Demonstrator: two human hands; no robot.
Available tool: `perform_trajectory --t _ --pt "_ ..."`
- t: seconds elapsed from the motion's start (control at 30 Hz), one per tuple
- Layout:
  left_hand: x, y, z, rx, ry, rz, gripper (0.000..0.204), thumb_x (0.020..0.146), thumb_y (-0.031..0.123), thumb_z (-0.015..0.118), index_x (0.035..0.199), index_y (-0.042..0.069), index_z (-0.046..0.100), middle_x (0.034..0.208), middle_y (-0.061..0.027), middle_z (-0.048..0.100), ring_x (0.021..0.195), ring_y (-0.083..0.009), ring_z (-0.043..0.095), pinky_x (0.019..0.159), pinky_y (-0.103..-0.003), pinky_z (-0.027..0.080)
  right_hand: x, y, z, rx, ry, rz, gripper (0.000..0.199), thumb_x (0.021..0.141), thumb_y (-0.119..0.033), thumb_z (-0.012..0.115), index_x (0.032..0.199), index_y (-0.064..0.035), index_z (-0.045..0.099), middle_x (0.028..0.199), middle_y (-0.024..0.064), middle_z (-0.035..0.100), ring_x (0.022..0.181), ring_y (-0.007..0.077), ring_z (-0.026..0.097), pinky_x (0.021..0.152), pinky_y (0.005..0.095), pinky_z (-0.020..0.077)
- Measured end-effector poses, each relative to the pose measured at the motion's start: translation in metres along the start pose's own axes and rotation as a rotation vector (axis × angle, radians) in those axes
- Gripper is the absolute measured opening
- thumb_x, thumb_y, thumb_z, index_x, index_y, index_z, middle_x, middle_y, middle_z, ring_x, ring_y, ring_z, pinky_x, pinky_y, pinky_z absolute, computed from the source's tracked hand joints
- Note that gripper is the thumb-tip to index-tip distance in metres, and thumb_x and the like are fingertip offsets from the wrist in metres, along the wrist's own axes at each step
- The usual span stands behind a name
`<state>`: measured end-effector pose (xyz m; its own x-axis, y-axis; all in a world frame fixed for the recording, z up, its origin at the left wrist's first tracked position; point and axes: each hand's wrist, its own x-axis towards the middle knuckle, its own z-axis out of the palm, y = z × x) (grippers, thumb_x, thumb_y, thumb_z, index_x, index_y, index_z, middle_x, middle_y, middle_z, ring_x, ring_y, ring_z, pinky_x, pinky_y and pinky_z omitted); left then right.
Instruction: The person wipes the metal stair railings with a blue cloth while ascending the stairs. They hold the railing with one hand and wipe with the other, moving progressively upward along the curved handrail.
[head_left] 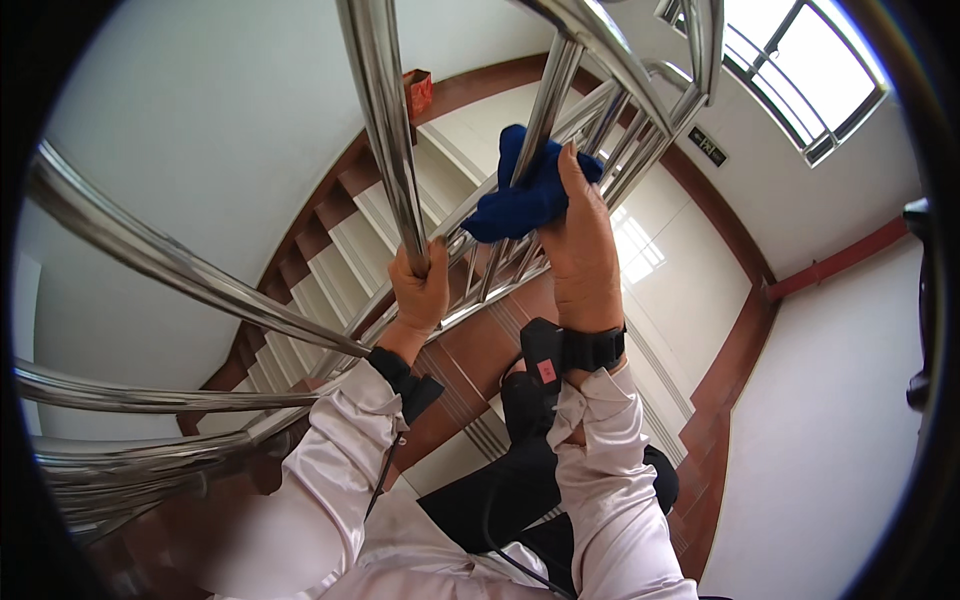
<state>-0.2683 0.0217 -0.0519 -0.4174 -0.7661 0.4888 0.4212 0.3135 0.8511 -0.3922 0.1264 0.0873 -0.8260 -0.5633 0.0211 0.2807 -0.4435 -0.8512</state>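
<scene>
My left hand point(420, 290) is closed around the lower part of a shiny metal post point(385, 120) of the stair railing. To its right and farther up, my right hand point(582, 235) holds a dark blue cloth point(530, 195) against another slanting metal post point(552, 95). The cloth is bunched and wraps partly round that post, with one end hanging to the left. My right thumb points up along the cloth; the other fingers are hidden behind the cloth and hand. Both wrists wear black straps with small devices.
Curved metal handrails point(180, 260) run along the left. Pale stairs point(350, 250) with reddish-brown edging descend beyond the railing toward a tiled landing point(690, 240). A red bag point(418, 92) stands by the far wall. A window point(800, 70) and a red pipe point(840, 262) are at the right.
</scene>
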Motion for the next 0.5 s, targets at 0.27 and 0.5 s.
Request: perform_trajectory --t 0.27,0.5 --pt "-0.005 -0.006 -0.007 0.002 -0.022 -0.134 0.016 0.098 0.012 0.063 0.088 0.002 0.056 0.067 0.0029 0.051 0.063 -0.0047 0.044 0.057 -0.025 0.041 -0.007 -0.024 0.052 -0.466 0.043 -0.355 0.026 0.098 -0.027 0.067 0.112 -0.0069 0.059 0.088 -0.0004 0.057 0.077 0.0121 0.052 0.073 0.0296 0.0467" --pt "-0.006 0.062 0.002 0.423 -0.070 -0.015 0.033 0.090 0.010 0.065 0.118 0.000 0.049 0.098 -0.0146 0.062 0.082 -0.0274 0.065 0.073 -0.038 0.052 0.014 0.032 -0.005 -0.736 0.039 -0.262 0.031 0.093 -0.025 0.071 0.114 -0.0032 0.061 0.087 0.0054 0.064 0.078 0.0166 0.060 0.072 0.0332 0.0520"
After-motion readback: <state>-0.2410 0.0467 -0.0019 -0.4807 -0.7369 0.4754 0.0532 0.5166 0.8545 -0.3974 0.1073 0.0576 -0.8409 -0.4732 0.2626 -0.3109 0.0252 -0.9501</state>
